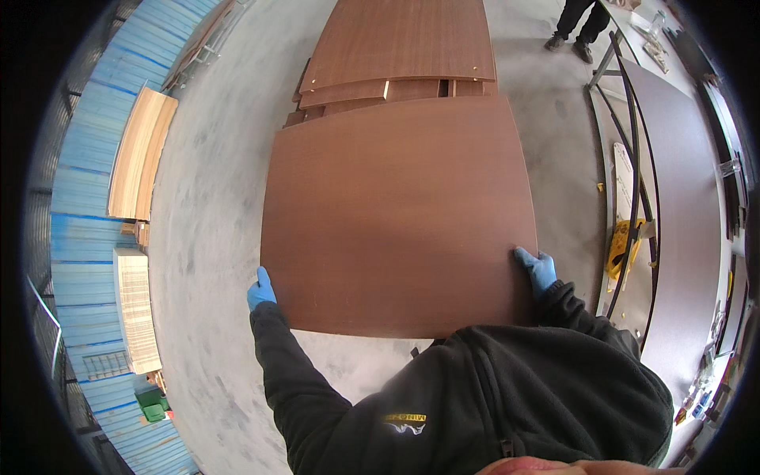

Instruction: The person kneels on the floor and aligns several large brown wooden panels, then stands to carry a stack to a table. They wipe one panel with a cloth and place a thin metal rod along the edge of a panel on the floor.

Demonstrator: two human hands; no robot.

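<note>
A wide brown wood-grain panel (400, 218) lies flat in front of my body. My left hand (260, 290), in a blue glove, grips its left edge near the front corner. On the opposite edge my right hand (538, 271), gloved in blue too, is closed with the thumb resting on the top face. The fingers of both hands are mostly hidden beneath the board. Just beyond its far edge is a stack of similar brown panels (404, 43), with several uneven pieces showing under the top one.
To the right stands a table with a long dark panel (673, 174), and a yellow item (621, 249) lies by its frame. A person's legs (578, 28) show at the far right. Light wood boards (142, 154) and a pale stack (137, 309) line the blue wall (87, 237).
</note>
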